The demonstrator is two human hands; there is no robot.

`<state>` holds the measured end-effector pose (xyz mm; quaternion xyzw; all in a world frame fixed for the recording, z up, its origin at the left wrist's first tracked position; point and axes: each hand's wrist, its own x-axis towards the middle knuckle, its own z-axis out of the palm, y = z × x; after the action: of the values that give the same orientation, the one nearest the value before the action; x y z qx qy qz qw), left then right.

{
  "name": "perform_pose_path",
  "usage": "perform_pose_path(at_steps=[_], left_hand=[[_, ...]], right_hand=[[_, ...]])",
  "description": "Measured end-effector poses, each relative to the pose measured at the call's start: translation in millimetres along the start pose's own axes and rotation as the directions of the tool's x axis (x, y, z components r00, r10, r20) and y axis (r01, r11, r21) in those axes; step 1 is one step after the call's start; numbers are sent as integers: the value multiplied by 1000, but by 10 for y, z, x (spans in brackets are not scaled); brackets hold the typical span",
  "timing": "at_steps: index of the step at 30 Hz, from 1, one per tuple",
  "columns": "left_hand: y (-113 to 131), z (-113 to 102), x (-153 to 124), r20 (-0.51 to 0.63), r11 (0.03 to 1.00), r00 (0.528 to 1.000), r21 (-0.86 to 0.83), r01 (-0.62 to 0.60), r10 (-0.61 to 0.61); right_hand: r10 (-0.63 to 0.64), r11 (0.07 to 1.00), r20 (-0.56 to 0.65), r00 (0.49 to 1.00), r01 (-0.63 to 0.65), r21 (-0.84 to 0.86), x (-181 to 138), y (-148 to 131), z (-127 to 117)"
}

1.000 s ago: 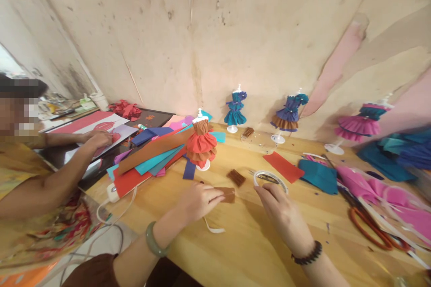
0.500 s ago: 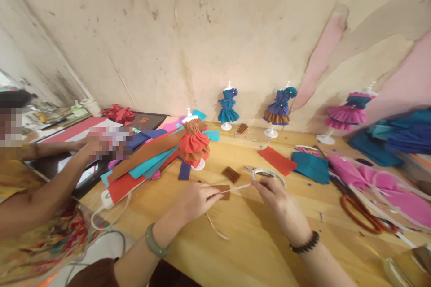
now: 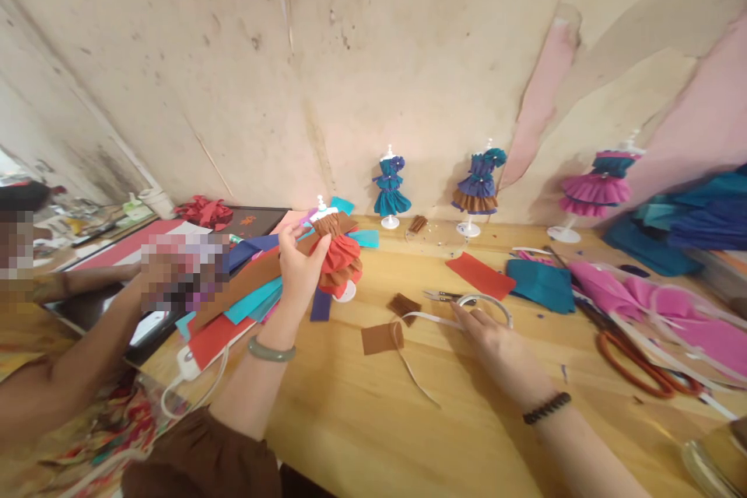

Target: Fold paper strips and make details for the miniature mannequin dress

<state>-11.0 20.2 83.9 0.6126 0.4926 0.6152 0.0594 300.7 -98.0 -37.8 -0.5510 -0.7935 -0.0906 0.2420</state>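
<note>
My left hand (image 3: 300,264) is wrapped round a small mannequin (image 3: 334,249) dressed in a red and brown ruffled paper dress, at the middle of the wooden table (image 3: 373,412). My right hand (image 3: 487,331) rests on the table with its fingers pinched on a white tape strip (image 3: 429,319), beside a white tape roll (image 3: 487,303). The strip runs back across a flat brown paper piece (image 3: 380,338) lying between my hands. A small pleated brown piece (image 3: 404,305) lies just behind it.
Three dressed mannequins (image 3: 390,191) (image 3: 478,188) (image 3: 595,188) stand along the wall. Small snips (image 3: 442,296), red paper (image 3: 478,275), teal paper (image 3: 540,286), pink paper (image 3: 654,307) and orange-handled scissors (image 3: 642,366) lie at right. Coloured paper strips (image 3: 245,292) are stacked at left, where another person sits.
My left hand let go of the brown paper piece, which now lies flat, and moved up-left to grasp the red-dressed mannequin. My right hand stayed by the tape roll.
</note>
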Motion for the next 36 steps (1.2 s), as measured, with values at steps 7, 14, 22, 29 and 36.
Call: perform_pose_path(at_steps=[7,14,22,29,36], left_hand=[[-14,129,47,92,990,986,-28,138,-135],[1,71,45,122,998,991,10,63,-64],[65,1,-650,117,953,953,86,-290,280],[47,483,-951,838,926,499,-20,-377,221],[57,685,-901,926,894,324,-29,-447,192]], right_hand=[[59,994,21,998,-61,96,24,-40,-4],[101,977,14,995,-101,186,90,-118,-157],[94,980,-69,993,-81,180,118,-147,-237],[140,988,-240,961,-120,98,96,39,-192],[155,984,-297,942,-173,-34,43,349,-51]])
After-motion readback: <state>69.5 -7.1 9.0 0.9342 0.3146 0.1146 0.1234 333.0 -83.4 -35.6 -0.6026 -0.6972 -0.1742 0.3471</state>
